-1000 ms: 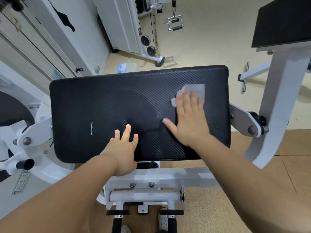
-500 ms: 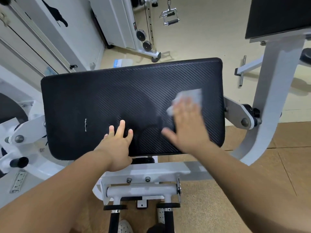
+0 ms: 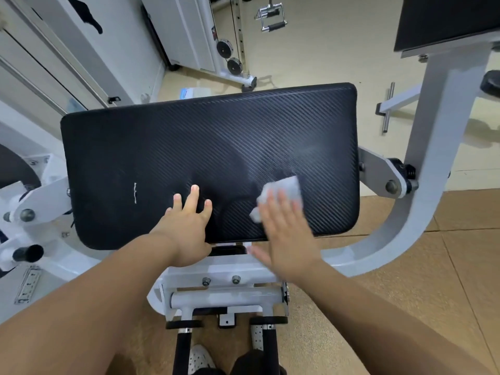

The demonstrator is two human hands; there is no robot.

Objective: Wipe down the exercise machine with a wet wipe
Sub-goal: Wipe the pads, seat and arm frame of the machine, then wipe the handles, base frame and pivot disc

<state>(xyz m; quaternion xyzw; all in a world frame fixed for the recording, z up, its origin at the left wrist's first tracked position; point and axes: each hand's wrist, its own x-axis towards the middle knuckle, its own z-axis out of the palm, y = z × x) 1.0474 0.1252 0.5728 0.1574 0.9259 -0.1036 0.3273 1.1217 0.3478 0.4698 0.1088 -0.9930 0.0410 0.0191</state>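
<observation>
The white frame of the exercise machine is filling the picture, its thick arm curving down the right side and under the near edge. The wide black pad is lying across the middle, its ribbed cover showing a paler, hazy streak on the right half. The left hand is bracing on the pad's near edge, fingers spread wide and flat, gripping nothing. The right hand is blurred, palm down at the pad's near right part, fingers stretched out flat rather than curled, pressing the wet wipe against the pad. The wipe, crumpled and pale, is sticking out past the fingertips on the far side and at the thumb side. Beyond the pad, a cable handle is hanging over the pale floor. On the pad's left half, a small white mark is showing.
</observation>
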